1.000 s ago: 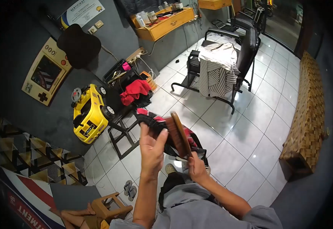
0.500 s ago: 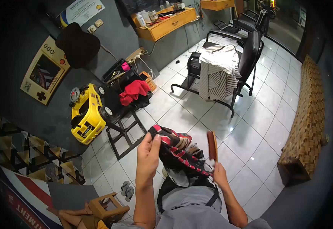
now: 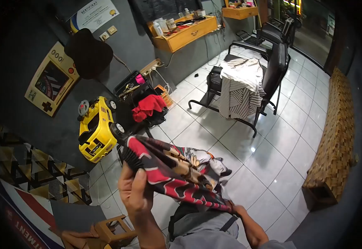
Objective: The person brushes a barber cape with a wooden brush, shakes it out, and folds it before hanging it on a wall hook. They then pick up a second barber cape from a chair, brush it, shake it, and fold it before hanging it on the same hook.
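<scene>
A patterned barber cape (image 3: 185, 184) in red, black, white and tan stretches between my two hands in the head view. My left hand (image 3: 136, 189) is closed on its black ribbed band at the upper left, thumb on top. Lower and to the right, my right hand (image 3: 239, 209) grips the cape's red-edged side near my waist; its fingers are partly hidden. The wooden brush seen earlier in my right hand does not show. The cape's far part billows out over the tiled floor.
A black barber chair (image 3: 272, 70) with a striped cloth (image 3: 243, 91) stands ahead. On the left are a yellow toy car (image 3: 98, 133) and a red cloth (image 3: 149, 108). A woven bench (image 3: 330, 141) lines the right. A person's leg rests by a wooden stool (image 3: 116, 232).
My left hand has moved left and nearer, pulling the cape wider and flatter. My right hand has come slightly down, and the brush it held upright has gone out of sight.
</scene>
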{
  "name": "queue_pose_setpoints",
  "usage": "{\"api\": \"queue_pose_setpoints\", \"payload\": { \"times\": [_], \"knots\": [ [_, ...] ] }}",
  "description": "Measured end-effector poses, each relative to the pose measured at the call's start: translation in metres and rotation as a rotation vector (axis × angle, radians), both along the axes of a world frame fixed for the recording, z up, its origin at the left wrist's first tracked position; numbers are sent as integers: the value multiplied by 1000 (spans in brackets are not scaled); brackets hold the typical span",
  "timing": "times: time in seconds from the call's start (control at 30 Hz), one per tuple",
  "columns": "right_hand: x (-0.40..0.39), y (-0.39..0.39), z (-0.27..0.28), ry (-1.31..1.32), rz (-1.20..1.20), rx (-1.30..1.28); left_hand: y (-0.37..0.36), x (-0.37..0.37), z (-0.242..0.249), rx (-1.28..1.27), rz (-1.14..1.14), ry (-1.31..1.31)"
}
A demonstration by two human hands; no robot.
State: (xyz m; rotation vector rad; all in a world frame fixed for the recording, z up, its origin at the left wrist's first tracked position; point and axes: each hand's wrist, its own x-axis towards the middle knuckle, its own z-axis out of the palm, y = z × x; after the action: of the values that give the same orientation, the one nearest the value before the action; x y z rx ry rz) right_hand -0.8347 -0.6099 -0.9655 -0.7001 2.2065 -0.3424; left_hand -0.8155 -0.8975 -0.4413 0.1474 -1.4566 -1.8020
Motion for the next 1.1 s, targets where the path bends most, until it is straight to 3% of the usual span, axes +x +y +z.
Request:
{"api": "queue_pose_setpoints", "payload": {
  "times": [0.03,0.13,0.2,0.33,0.4,0.47,0.53,0.6,0.67,0.73,0.8,0.83,0.87,0.93,1.0,1.03,1.1],
  "knots": [
    [-1,24,3,-153,47,174,-1,4,3,42,43,-6],
    [2,44,-2,-226,-83,302,-16,14,-19,152,20,-138],
    [1,28,-4,148,-425,-20,-22,13,-42,184,36,-222],
    [-37,-87,197,156,-678,-689,-20,8,-75,135,92,-414],
    [-40,-124,290,-199,-706,-812,-17,7,-78,70,112,-460],
    [-29,-144,326,-236,-519,-974,-19,9,-79,-165,170,-532],
    [-17,-161,353,60,-274,-1106,-20,11,-68,-253,191,-539],
    [-7,-172,314,-25,-158,-1120,-23,15,-59,-289,213,-426],
    [-5,-167,247,24,-84,-694,-31,22,-50,-249,242,-376],
    [-14,-139,172,27,30,-129,-44,41,-50,-44,212,-217],
    [-22,-78,91,85,170,-92,-55,53,-48,-101,278,-211],
    [-27,-51,41,29,237,210,-57,55,-42,-26,313,-116],
    [-34,-42,54,-124,117,359,-59,57,-39,49,347,-22],
    [-37,-32,61,-101,111,367,-70,63,-50,41,395,-50],
    [-38,-39,79,162,-81,-7,-79,63,-65,-160,545,-302],
    [-43,-62,107,163,-183,-66,-86,65,-82,-209,544,-344],
    [-49,-109,177,66,-341,-451,-81,58,-88,20,415,-383]
  ]
}}
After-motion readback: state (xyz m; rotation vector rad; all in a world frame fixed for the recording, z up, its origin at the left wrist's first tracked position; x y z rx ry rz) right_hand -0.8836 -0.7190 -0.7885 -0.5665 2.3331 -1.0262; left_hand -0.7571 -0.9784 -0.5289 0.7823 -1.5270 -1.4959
